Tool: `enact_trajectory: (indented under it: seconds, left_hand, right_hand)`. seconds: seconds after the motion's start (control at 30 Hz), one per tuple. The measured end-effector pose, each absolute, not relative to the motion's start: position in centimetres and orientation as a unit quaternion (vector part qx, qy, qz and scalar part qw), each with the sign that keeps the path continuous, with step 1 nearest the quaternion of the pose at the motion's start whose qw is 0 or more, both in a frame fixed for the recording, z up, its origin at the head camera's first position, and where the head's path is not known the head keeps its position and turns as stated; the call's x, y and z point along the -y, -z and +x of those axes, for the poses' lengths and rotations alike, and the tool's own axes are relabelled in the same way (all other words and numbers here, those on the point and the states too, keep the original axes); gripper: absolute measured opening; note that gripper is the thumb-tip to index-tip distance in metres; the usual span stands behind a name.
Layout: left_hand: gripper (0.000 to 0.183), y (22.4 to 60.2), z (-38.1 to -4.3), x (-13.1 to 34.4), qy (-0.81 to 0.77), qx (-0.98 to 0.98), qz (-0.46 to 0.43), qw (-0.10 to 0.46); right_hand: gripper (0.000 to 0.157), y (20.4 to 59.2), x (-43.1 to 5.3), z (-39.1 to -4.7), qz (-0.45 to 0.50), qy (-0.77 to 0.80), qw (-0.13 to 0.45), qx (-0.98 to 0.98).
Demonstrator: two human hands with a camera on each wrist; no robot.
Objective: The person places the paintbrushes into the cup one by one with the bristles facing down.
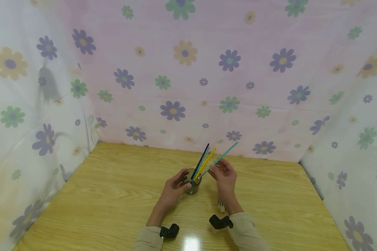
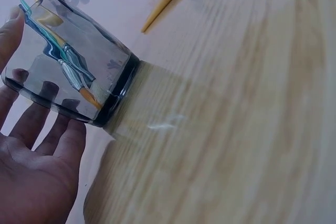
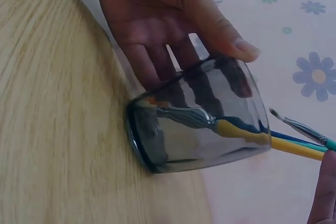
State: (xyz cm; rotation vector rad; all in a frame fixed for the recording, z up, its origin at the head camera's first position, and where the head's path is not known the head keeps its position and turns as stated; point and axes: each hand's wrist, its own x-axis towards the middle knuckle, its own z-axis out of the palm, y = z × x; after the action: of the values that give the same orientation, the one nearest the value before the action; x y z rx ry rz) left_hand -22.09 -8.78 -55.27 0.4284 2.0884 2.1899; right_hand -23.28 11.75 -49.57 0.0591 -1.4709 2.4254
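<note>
My left hand [image 1: 172,191] grips a smoky clear glass [image 3: 199,124] round its side, thumb near the rim. The glass stands on the table with several paintbrushes leaning in it, bristles down: a dark blue paintbrush [image 1: 201,159], a light blue one beside it and a yellow paintbrush [image 1: 211,156]. Right of the glass, my right hand [image 1: 227,179] pinches a teal paintbrush [image 1: 227,152] between thumb and fingers. Its bristle tip [image 3: 276,113] points down toward the glass, just outside the rim in the right wrist view.
More paintbrushes [image 1: 221,207] lie on the wooden table [image 1: 113,195] beneath my right forearm, partly hidden by it. An orange-yellow handle [image 2: 165,3] shows beyond the glass in the left wrist view. Flowered cloth [image 1: 185,83] hangs behind and at both sides.
</note>
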Motion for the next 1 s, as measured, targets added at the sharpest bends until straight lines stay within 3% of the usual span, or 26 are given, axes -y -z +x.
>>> enact_trajectory:
  seconds: [0.6, 1.0]
  left_hand:
    - [0.07, 55.8, -22.1, 8.6, -0.717, -0.68, 0.148, 0.031]
    - [0.069, 55.9, -21.8, 8.5, -0.717, -0.682, 0.142, 0.027]
  right_hand:
    - [0.018, 51.6, -10.5, -23.1, 0.011, -0.832, 0.142, 0.537]
    - [0.032, 52.2, -10.2, -23.0, 0.016, -0.818, 0.138, 0.559]
